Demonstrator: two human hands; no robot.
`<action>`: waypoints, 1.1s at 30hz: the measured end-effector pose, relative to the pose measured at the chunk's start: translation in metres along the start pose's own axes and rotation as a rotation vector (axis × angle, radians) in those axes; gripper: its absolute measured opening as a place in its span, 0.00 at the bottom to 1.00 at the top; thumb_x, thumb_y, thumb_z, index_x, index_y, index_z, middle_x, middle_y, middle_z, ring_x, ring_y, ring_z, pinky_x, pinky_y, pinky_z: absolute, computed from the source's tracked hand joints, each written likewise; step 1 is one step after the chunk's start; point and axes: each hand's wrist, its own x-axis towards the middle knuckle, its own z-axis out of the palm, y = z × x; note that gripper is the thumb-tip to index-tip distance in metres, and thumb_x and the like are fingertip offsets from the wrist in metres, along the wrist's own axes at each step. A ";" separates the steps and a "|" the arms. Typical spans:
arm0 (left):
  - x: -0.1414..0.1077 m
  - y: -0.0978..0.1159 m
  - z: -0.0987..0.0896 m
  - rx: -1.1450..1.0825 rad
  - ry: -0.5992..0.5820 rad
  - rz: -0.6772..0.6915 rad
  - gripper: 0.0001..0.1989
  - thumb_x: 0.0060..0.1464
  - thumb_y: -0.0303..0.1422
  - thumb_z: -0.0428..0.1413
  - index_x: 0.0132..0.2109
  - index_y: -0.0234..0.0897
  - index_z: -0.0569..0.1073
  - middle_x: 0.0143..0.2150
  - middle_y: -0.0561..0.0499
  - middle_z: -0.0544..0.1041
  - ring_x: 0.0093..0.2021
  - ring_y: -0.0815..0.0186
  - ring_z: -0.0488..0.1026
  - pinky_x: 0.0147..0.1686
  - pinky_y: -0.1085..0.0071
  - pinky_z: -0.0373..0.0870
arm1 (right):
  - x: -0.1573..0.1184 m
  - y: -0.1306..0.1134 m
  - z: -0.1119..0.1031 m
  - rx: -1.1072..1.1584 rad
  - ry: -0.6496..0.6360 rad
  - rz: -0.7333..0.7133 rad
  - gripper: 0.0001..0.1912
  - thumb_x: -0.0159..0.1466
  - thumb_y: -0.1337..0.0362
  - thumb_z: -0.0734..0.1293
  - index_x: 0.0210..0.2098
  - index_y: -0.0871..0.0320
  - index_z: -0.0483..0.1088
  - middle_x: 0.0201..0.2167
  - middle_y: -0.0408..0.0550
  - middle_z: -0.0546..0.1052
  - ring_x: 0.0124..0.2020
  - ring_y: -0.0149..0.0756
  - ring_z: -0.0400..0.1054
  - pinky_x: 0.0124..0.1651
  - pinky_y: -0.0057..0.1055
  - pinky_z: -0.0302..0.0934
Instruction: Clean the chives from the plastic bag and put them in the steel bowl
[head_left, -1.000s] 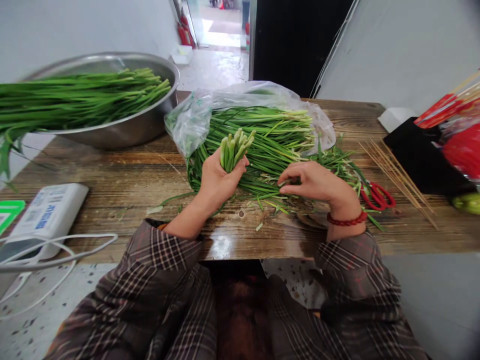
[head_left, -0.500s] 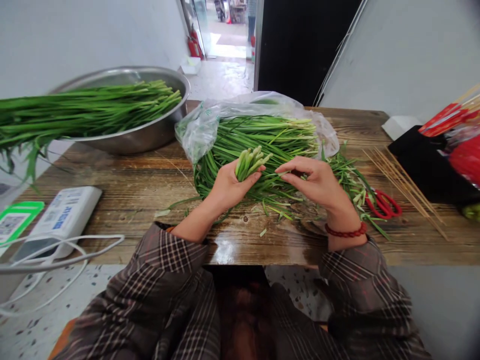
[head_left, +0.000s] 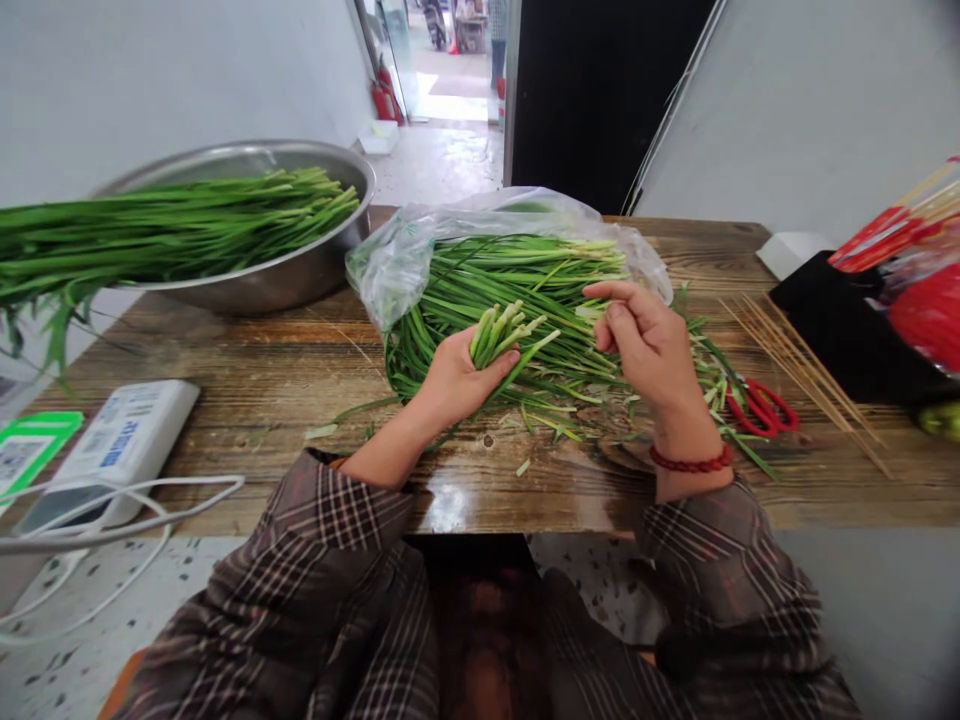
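Observation:
My left hand [head_left: 457, 372] is closed around a small bunch of garlic chives [head_left: 501, 335], pale cut ends pointing up and right. One stalk [head_left: 540, 346] leans out of the bunch farther right than the others. To the right, my right hand [head_left: 649, 340] hovers over the table with its index finger stretched out and the other fingers curled; I see no stalk gripped in it. A pale scrap shows beside its fingertips. Behind both hands, a large pile of chives [head_left: 517, 270] lies on a clear plastic bag [head_left: 394, 265].
At the left, a steel basin [head_left: 292, 285] holds more chives. A white scale [head_left: 124, 430] with cables stands front left. Trimmings, red-handled scissors [head_left: 765, 408] and thin wooden skewers [head_left: 806, 375] lie at the right, beside a black box [head_left: 825, 310].
My right hand has moved up and right, away from the bunch, and its index finger has straightened. One stalk now sticks out from the bunch in my left hand.

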 end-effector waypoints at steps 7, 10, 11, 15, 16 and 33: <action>0.000 0.002 0.000 0.003 -0.012 0.012 0.12 0.53 0.38 0.60 0.41 0.34 0.76 0.39 0.50 0.80 0.41 0.61 0.76 0.47 0.63 0.74 | 0.003 -0.004 0.003 -0.035 -0.140 -0.112 0.09 0.63 0.61 0.65 0.40 0.56 0.74 0.37 0.47 0.78 0.38 0.35 0.70 0.42 0.33 0.64; 0.000 0.002 0.000 -0.009 -0.019 0.010 0.14 0.52 0.40 0.61 0.42 0.35 0.77 0.40 0.50 0.80 0.41 0.60 0.76 0.47 0.63 0.74 | 0.001 -0.005 0.014 -0.035 -0.121 -0.063 0.08 0.62 0.60 0.66 0.35 0.58 0.74 0.29 0.45 0.77 0.30 0.32 0.68 0.35 0.30 0.62; 0.000 0.003 0.000 -0.016 -0.023 0.010 0.15 0.52 0.40 0.61 0.42 0.35 0.77 0.40 0.49 0.80 0.41 0.60 0.76 0.47 0.63 0.74 | 0.001 -0.006 0.016 -0.049 -0.104 -0.063 0.08 0.62 0.60 0.66 0.32 0.58 0.74 0.29 0.45 0.77 0.30 0.32 0.68 0.35 0.30 0.62; 0.000 0.004 0.001 -0.025 -0.077 -0.011 0.17 0.48 0.40 0.64 0.43 0.35 0.77 0.39 0.50 0.80 0.40 0.59 0.77 0.46 0.64 0.74 | -0.001 -0.011 0.021 -0.121 -0.048 -0.089 0.08 0.62 0.61 0.65 0.30 0.57 0.73 0.28 0.45 0.77 0.30 0.33 0.67 0.37 0.31 0.61; 0.000 0.005 0.002 -0.020 -0.094 -0.016 0.18 0.46 0.39 0.65 0.43 0.35 0.77 0.38 0.50 0.80 0.40 0.59 0.77 0.46 0.64 0.74 | 0.000 -0.011 0.020 -0.130 -0.045 -0.091 0.08 0.62 0.61 0.66 0.29 0.57 0.73 0.28 0.45 0.76 0.30 0.32 0.67 0.36 0.31 0.60; 0.004 -0.003 -0.003 -0.067 0.193 -0.036 0.17 0.51 0.45 0.62 0.42 0.38 0.74 0.41 0.49 0.79 0.49 0.58 0.75 0.50 0.60 0.73 | -0.007 0.003 0.008 -0.533 -0.761 -0.122 0.04 0.58 0.68 0.67 0.28 0.56 0.74 0.28 0.45 0.74 0.28 0.30 0.62 0.31 0.28 0.50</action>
